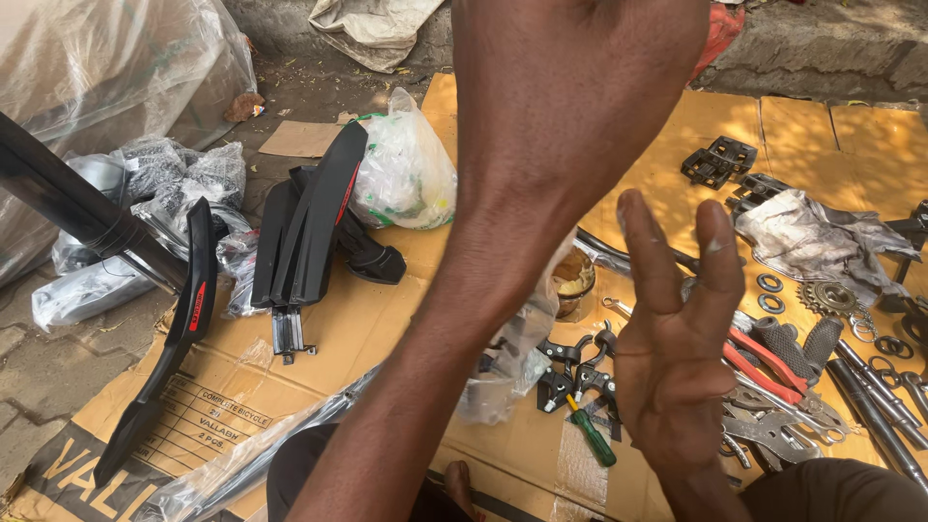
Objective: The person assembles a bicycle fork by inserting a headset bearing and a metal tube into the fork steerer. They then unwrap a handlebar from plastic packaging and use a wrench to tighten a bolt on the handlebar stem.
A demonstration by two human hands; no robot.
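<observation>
At the far left, a long black tube [77, 208] slants across clear plastic-wrapped bundles [145, 184] lying on the paving. Beside them, on a sheet of flattened brown cardboard [387, 319] spread over the ground, a slim black mudguard [179, 329] with a red mark lies lengthwise, and next to it several more black mudguards [309, 222] are stacked together, leaning against a knotted clear plastic bag [406, 174] of small parts. The left hand [570, 68] is raised close to the camera, its forearm crossing the middle of the view; the fingers run out of the top of the frame, so whether they are spread or curled cannot be told, and it holds nothing that shows. Below the forearm lie a crumpled clear plastic bag [507, 362], some black brake levers [570, 372] and a green-handled screwdriver [592, 437]. The right hand [677, 358] is lifted above the cardboard with fingers straight, slightly apart and empty, hovering over red-handled pliers [764, 362] and a scatter of wrenches [773, 430]. Further right sit black pedals [720, 159], crumpled grey paper [822, 237], a toothed sprocket [826, 298] and metal washers [770, 290].
</observation>
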